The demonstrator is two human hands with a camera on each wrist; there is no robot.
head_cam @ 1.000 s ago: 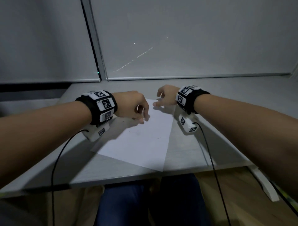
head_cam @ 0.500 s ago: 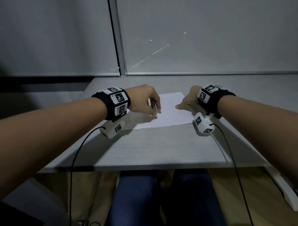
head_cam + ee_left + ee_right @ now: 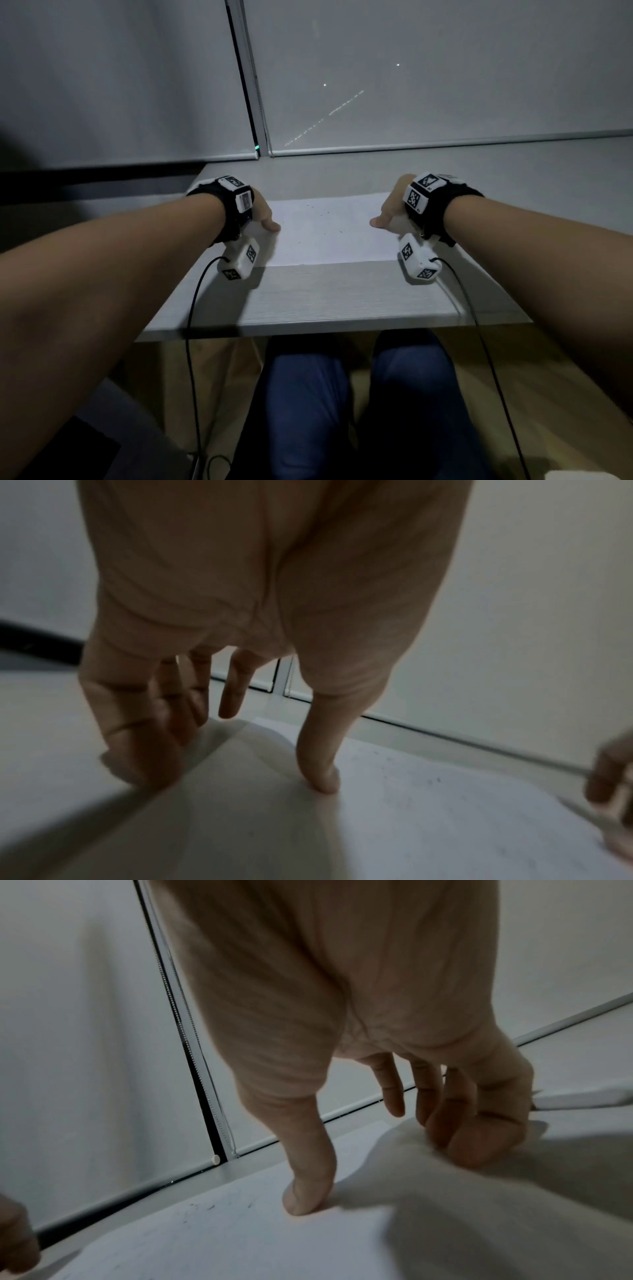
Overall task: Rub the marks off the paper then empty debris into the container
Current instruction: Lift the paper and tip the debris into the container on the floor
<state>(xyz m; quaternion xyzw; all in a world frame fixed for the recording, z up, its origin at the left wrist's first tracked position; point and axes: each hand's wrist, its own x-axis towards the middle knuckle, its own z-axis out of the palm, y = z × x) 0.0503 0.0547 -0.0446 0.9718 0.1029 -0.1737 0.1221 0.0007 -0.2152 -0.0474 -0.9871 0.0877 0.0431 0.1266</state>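
A white sheet of paper (image 3: 329, 233) lies flat on the grey table, its long edge parallel to the table's front. Small dark specks of debris (image 3: 325, 214) dot its far half. My left hand (image 3: 265, 217) is at the sheet's left edge and my right hand (image 3: 387, 216) at its right edge. In the left wrist view the thumb (image 3: 322, 780) presses on top of the paper (image 3: 445, 818) and the fingers (image 3: 143, 761) meet its edge. In the right wrist view the thumb (image 3: 304, 1199) sits on the paper (image 3: 205, 1245), which bulges up towards the curled fingers (image 3: 479, 1145). No container is in view.
The grey table (image 3: 325, 294) has its front edge close above my knees (image 3: 308, 394). Closed roller blinds (image 3: 411, 85) stand behind the table, with a dark frame (image 3: 245, 85) between them. Two black cables (image 3: 191, 325) hang from the wrist cameras over the table's front.
The paper has turned from lying diagonally to square with the table's front. My hands have moved apart, from its far corner to its left and right edges.
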